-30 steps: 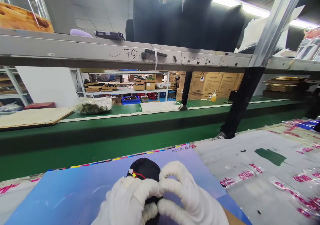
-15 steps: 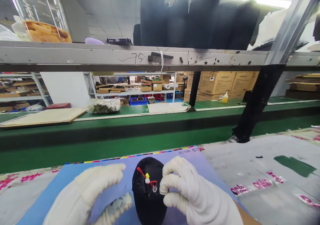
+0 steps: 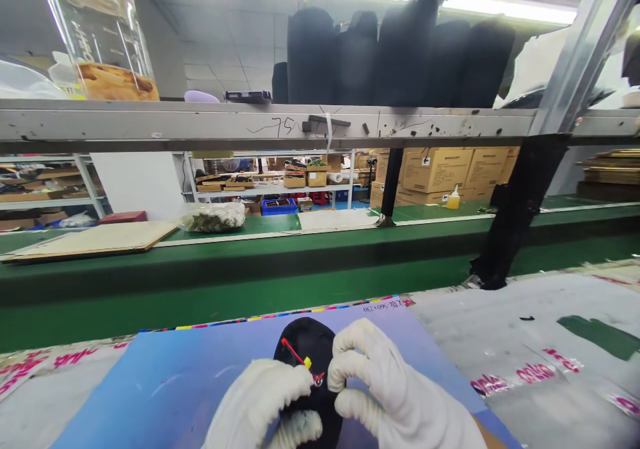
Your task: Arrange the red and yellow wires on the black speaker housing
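Observation:
A black oval part (image 3: 306,342) with a thin red wire and a small yellow-and-white connector (image 3: 308,364) on it lies on a blue sheet (image 3: 165,382) at the near edge of the bench. Both my hands wear white gloves. My left hand (image 3: 265,406) curls round the part's near left side, its fingertips pinched at the connector. My right hand (image 3: 385,389) grips the part's right side, thumb and forefinger bent toward the wire's end.
A green conveyor belt (image 3: 250,269) runs across behind the sheet. A black post (image 3: 515,216) stands at the right. The grey shelf (image 3: 250,126) overhead carries a glass jar (image 3: 103,36) and dark upright pads (image 3: 400,52). Printed plastic film (image 3: 540,362) covers the bench to the right.
My left hand, which had lifted off to the left with its fingers spread, has come back to the black part and pinched at the connector. The right hand stayed on the part.

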`<action>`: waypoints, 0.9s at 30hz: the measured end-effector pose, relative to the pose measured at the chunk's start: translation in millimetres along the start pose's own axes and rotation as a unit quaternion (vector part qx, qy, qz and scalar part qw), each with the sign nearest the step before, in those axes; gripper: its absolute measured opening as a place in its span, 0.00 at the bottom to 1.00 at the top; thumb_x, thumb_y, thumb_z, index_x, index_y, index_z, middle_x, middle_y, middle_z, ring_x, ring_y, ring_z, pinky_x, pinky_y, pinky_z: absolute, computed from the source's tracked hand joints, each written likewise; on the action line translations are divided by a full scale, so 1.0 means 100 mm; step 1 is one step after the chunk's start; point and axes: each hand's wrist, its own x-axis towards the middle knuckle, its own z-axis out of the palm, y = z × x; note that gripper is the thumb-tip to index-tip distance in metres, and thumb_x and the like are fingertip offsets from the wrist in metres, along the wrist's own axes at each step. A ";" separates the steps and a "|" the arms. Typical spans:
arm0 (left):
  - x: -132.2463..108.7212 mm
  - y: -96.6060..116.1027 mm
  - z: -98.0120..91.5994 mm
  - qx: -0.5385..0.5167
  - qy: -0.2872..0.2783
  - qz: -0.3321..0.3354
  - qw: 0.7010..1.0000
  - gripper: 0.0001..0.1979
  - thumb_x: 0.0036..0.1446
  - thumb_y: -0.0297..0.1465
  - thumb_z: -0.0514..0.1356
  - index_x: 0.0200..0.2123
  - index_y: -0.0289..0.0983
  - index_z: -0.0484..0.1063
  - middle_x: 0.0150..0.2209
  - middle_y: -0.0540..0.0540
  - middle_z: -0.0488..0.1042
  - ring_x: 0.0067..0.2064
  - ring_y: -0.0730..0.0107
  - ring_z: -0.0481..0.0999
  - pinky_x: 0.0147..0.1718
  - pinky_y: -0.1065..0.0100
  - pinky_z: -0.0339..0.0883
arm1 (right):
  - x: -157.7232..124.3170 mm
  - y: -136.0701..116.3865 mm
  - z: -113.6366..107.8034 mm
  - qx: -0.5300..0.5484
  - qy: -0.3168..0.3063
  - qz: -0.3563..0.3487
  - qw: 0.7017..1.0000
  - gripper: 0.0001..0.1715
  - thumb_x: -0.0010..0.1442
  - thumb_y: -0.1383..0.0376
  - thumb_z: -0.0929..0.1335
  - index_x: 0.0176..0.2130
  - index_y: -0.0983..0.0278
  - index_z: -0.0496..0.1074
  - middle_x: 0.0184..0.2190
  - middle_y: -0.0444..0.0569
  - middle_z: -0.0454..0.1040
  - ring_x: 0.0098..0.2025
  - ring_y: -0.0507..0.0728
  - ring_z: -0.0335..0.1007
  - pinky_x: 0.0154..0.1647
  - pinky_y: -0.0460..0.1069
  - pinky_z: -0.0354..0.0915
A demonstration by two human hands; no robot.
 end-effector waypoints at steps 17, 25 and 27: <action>0.21 -0.13 -0.11 -0.273 -0.017 -0.138 0.952 0.16 0.56 0.38 0.67 0.42 0.33 0.71 0.34 0.45 0.76 0.29 0.72 0.76 0.26 0.71 0.73 | 0.16 -0.18 0.09 -0.124 -0.053 -0.094 0.986 0.08 0.69 0.61 0.63 0.40 0.59 0.70 0.26 0.47 0.72 0.29 0.54 0.68 0.29 0.48 0.63; -0.10 -0.41 0.33 -0.333 0.046 -0.176 0.925 0.23 0.50 0.48 0.68 0.43 0.39 0.74 0.30 0.45 0.75 0.23 0.70 0.75 0.20 0.74 0.71 | 0.26 -0.16 -0.04 -0.029 -0.076 0.000 0.997 0.08 0.61 0.58 0.71 0.42 0.54 0.76 0.31 0.47 0.74 0.37 0.56 0.72 0.34 0.47 0.68; -0.11 -0.37 0.31 -0.351 0.045 -0.198 0.914 0.18 0.61 0.45 0.60 0.48 0.39 0.73 0.32 0.42 0.76 0.26 0.67 0.77 0.23 0.71 0.75 | 0.25 -0.18 -0.08 -0.032 -0.089 -0.004 0.996 0.08 0.61 0.63 0.71 0.43 0.54 0.75 0.34 0.46 0.75 0.38 0.55 0.72 0.35 0.47 0.68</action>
